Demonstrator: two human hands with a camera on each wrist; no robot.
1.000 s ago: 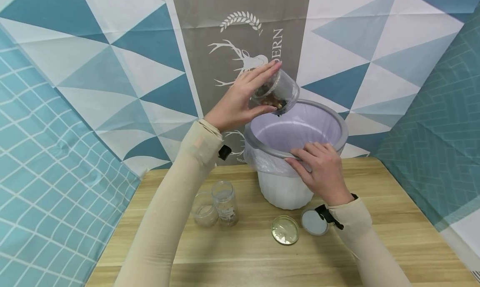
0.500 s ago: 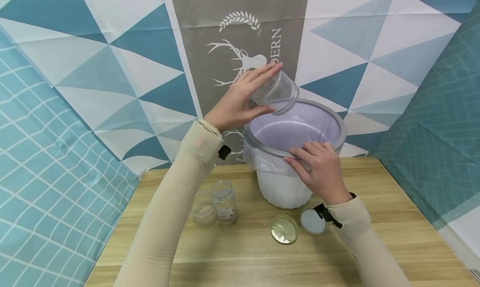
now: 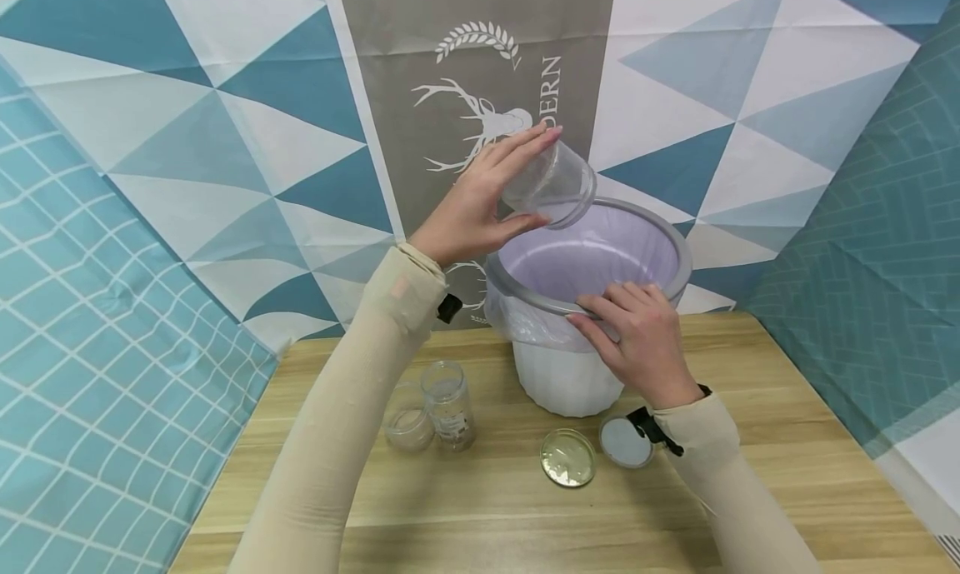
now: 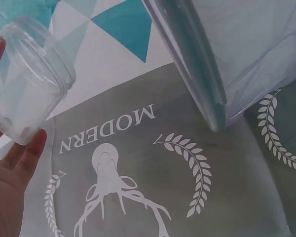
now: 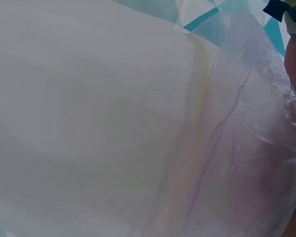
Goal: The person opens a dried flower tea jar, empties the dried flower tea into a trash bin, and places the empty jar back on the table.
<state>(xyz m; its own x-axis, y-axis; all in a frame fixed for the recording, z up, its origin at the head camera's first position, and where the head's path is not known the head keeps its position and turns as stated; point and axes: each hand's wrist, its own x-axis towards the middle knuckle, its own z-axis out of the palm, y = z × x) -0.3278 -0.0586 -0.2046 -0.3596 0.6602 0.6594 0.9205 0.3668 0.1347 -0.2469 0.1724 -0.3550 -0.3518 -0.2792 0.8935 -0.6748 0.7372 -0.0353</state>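
Note:
My left hand [image 3: 483, 199] grips a clear plastic jar [image 3: 561, 178] between thumb and fingers. The jar is tipped with its mouth down toward the trash bin [image 3: 566, 382], above the rim's left back side. Nothing shows inside the jar [image 4: 27, 81] in the left wrist view, where its walls look bare. My right hand [image 3: 647, 345] holds the grey rim [image 3: 517, 289] at the bin's front right, fingers over the edge and thumb outside. A translucent lilac bin liner [image 3: 540, 328] folds over the white bin; the bin's bottom is hidden.
Two clear jars, a taller one with a label [image 3: 450, 411] and a shorter one [image 3: 409, 429], stand together on the wooden table [image 3: 465, 507] at left. A clear yellowish lid [image 3: 567, 458] and a white lid [image 3: 626, 441] lie before the bin. A patterned cloth [image 3: 667, 82] hangs behind.
A second ago the tilted jar held dark brown bits; they have gone from it and it looks emptied by half a second ago. Both hands stay in nearly the same places.

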